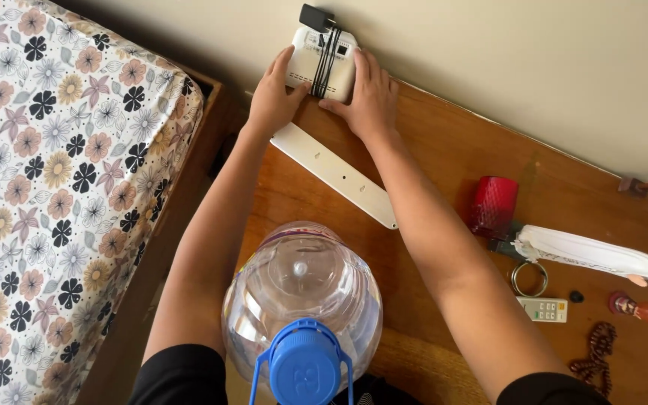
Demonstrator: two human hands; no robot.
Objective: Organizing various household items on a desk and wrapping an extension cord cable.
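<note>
Both hands reach to the far edge of a brown wooden table [444,172], right up against a pale wall [504,60]. There sits a small white box [322,64] with a black cord [326,56] wrapped around its middle and a black plug [314,16] sticking up at the top. The left hand [273,97] presses flat on the left side of the white box, with the fingers stretched out and close together. The right hand [369,94] does the same on the right side, fingers straight and laid along the box. Neither hand curls all the way around it; they squeeze it between them. Just below the hands lies a long white strip [335,174], set at a slant on the table. Close to the person stands a big clear water jug [301,289] with a blue cap [303,367]. To the right are a red cup [493,204], a rolled white cloth [601,255], a metal ring [529,278], a small white remote [543,309] and brown beads [595,352]. On the left is a bed with a flowery sheet [54,172].
</note>
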